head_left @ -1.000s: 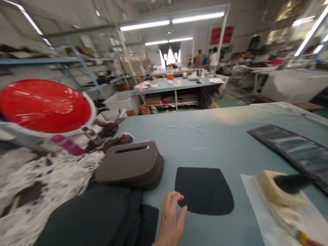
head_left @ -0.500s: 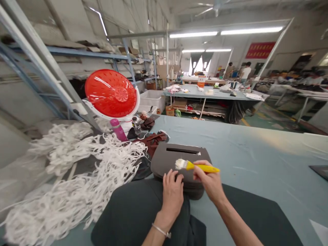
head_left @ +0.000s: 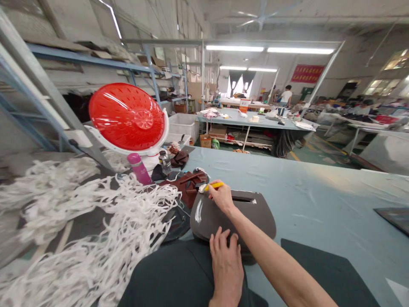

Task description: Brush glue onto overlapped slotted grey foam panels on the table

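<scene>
A stack of dark grey padded panels (head_left: 249, 219), its top one having a long slot (head_left: 243, 199), lies on the table. My right hand (head_left: 223, 199) is closed on the yellow handle of a paintbrush (head_left: 216, 185), whose white-coated bristles are at the top panel's far left corner. A wet white streak (head_left: 198, 212) marks the panel's left side, and a white dab sits by the slot's right end. My left hand (head_left: 226, 260) rests with fingers apart on the near edge of the stack. Dark green fabric (head_left: 169, 273) lies in front, to its left.
White strips (head_left: 105, 234) heap on the left. Behind them are a pink bottle (head_left: 139, 169), a clear bottle (head_left: 165, 161), brown fabric (head_left: 187, 185) and a big red perforated basin (head_left: 128, 117). A flat dark green piece (head_left: 322, 273) lies at right on the blue-grey tabletop (head_left: 306, 192).
My right hand has carried the paintbrush left and away from me, to the panel's far corner. A white streak now shows on the left side. The view has shifted slightly.
</scene>
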Available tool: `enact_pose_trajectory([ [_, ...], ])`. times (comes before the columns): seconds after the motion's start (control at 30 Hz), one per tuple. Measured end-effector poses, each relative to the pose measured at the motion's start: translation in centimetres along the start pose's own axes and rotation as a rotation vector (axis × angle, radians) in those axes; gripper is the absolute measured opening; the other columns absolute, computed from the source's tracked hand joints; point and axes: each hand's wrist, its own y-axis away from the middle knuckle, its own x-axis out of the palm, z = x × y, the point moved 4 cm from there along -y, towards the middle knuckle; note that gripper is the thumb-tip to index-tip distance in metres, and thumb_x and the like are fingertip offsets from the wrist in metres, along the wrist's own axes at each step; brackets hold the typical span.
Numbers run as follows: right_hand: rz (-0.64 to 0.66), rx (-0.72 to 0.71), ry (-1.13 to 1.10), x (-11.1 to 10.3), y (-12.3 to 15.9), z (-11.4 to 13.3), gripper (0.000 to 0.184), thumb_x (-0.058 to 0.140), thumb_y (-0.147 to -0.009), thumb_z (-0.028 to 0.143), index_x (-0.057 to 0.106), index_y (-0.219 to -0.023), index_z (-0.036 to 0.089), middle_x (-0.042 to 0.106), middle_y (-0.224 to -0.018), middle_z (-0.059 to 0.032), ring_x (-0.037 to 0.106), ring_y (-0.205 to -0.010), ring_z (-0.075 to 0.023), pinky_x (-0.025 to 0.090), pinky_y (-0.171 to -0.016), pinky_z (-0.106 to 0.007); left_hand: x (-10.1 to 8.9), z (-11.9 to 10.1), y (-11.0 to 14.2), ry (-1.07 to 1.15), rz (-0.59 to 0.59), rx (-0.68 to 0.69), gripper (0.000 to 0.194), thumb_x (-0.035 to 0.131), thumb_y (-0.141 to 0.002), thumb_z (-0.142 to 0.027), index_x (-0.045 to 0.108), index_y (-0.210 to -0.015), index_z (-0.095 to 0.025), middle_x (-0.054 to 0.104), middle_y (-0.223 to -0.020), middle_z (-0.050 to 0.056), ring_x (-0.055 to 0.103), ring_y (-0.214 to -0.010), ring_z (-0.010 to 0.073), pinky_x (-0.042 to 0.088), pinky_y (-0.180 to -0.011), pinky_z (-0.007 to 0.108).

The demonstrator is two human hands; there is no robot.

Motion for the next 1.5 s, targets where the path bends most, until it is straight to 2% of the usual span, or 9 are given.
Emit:
enact_pose_trajectory([
  [0.3, -0.491, 0.213, 0.382, -20.5, 3.5, -6.8, 0.027, 0.047, -0.074, 0.034, 0.066, -0.077, 0.015, 0.061, -0.048, -0.0007, 0.062, -0.053, -0.0176, 0.044, -0.061, -0.025, 0.8, -0.5, -0.5, -0.044, -0.017, 0.008, 0.027, 0.046, -0.086, -0.019, 0.061, -0.108, -0.023, 0.055, -0.114, 0.010, 0.042, -0.122, 0.0291, 0.030, -0.104, 0.056],
  [0.43, -0.515, 0.279, 0.395, -23.5, 9.5, -6.7, 0.024, 0.049, -0.077, 0.036, 0.064, -0.078, 0.017, 0.057, -0.045, 0.0020, 0.058, -0.048, -0.0156, 0.042, -0.057, -0.024, 0.9, -1.0, -0.6, -0.019, 0.012, -0.010, 0.026, 0.046, -0.087, -0.023, 0.062, -0.107, -0.022, 0.056, -0.115, 0.011, 0.042, -0.123, 0.0297, 0.027, -0.106, 0.055],
  [0.63, -0.566, 0.189, 0.406, -21.2, 19.4, -2.4, 0.019, 0.054, -0.078, 0.035, 0.057, -0.067, 0.020, 0.055, -0.052, 0.0031, 0.052, -0.046, -0.0118, 0.039, -0.051, -0.022, -1.1, 0.9, -1.7, 0.338, 0.173, -0.138, 0.027, 0.041, -0.088, -0.030, 0.062, -0.103, -0.023, 0.059, -0.115, 0.008, 0.047, -0.118, 0.0250, 0.031, -0.104, 0.049],
  [0.83, -0.118, -0.168, -0.010, -7.7, 18.4, 2.9, 0.010, 0.054, -0.082, 0.025, 0.063, -0.083, 0.020, 0.066, -0.076, -0.0021, 0.061, -0.063, -0.0133, 0.048, -0.061, -0.022, -5.1, 7.0, -6.1, 0.741, 0.098, -0.392, 0.038, 0.036, -0.090, -0.039, 0.051, -0.118, -0.018, 0.062, -0.117, 0.010, 0.056, -0.112, 0.0188, 0.039, -0.099, 0.038],
  [0.93, -0.017, -0.223, -0.043, -4.6, 17.9, 2.5, 0.013, 0.052, -0.083, 0.024, 0.064, -0.087, 0.020, 0.068, -0.081, -0.0032, 0.063, -0.068, -0.0138, 0.050, -0.065, -0.023, -5.0, 8.8, -7.3, 0.612, 0.186, -0.415, 0.037, 0.036, -0.089, -0.039, 0.051, -0.116, -0.019, 0.068, -0.106, 0.008, 0.060, -0.104, 0.0192, 0.040, -0.096, 0.039],
  [1.0, -0.055, -0.157, 0.025, -6.9, 18.7, 0.6, 0.013, 0.053, -0.084, 0.026, 0.064, -0.084, 0.020, 0.067, -0.076, -0.0027, 0.061, -0.061, -0.0129, 0.049, -0.058, -0.022, -4.6, 9.2, -7.4, 0.473, 0.237, -0.392, 0.034, 0.035, -0.089, -0.037, 0.053, -0.113, -0.021, 0.070, -0.102, 0.006, 0.060, -0.102, 0.0194, 0.040, -0.096, 0.039],
  [1.17, -0.477, 0.068, 0.328, -20.0, 21.5, -3.4, 0.019, 0.061, -0.078, 0.037, 0.064, -0.079, 0.019, 0.061, -0.060, -0.0005, 0.052, -0.045, -0.0121, 0.041, -0.044, -0.022, -3.9, 7.8, -6.7, 0.289, 0.218, -0.265, 0.034, 0.032, -0.091, -0.033, 0.052, -0.115, -0.020, 0.068, -0.105, 0.006, 0.060, -0.103, 0.0190, 0.038, -0.096, 0.038],
  [1.23, -0.619, 0.111, 0.362, -21.7, 20.8, -3.0, 0.020, 0.063, -0.077, 0.038, 0.065, -0.080, 0.018, 0.062, -0.059, -0.0005, 0.054, -0.046, -0.0128, 0.043, -0.045, -0.022, -3.6, 6.2, -6.4, 0.149, 0.162, -0.213, 0.033, 0.036, -0.090, -0.034, 0.053, -0.116, -0.022, 0.066, -0.107, 0.007, 0.058, -0.104, 0.0216, 0.035, -0.096, 0.042],
  [1.5, -0.285, -0.080, -0.035, -4.8, 8.5, 0.6, 0.016, 0.060, -0.078, 0.031, 0.070, -0.084, 0.020, 0.071, -0.084, -0.0032, 0.066, -0.074, -0.0169, 0.052, -0.071, -0.025, -1.1, 1.4, -4.3, -0.137, 0.177, -0.009, 0.032, 0.044, -0.086, -0.024, 0.060, -0.114, -0.024, 0.058, -0.117, 0.009, 0.049, -0.110, 0.0257, 0.037, -0.088, 0.041],
])
